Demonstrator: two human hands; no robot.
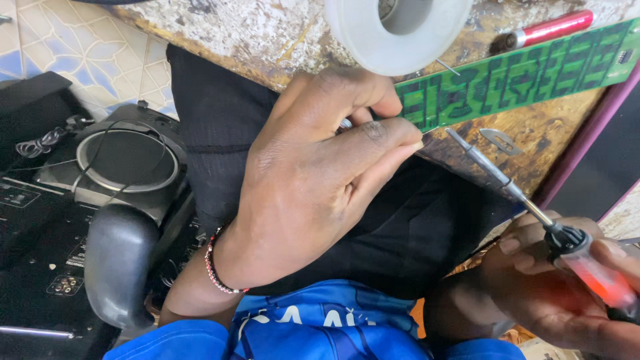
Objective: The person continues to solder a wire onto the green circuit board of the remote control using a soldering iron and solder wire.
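Green circuit board [513, 77] on the worn table [267, 27]; left hand [313, 180] pinches its near end, right hand [567, 287] grips soldering iron [533, 213], tip hovering just off board. Soldering step; next needs tip on a joint

A circuit board [520, 77] lies slantwise across the bench [267, 33], its near end at the bench's front edge, where the left hand [313, 180] pinches it between thumb and fingertips. Just behind that hand, a spool [373, 47] stands on the bench. Behind the board, toward the right, lies a pen-shaped tool [550, 28]. In front of the board — just off its near edge — the tip of a soldering iron [507, 183] reaches up from the lower right, gripped by the right hand [553, 287]. A small blade [501, 141] lies on the bench beside that tip. Left of the bench, down on the floor [87, 47], sits a speaker unit [120, 167].
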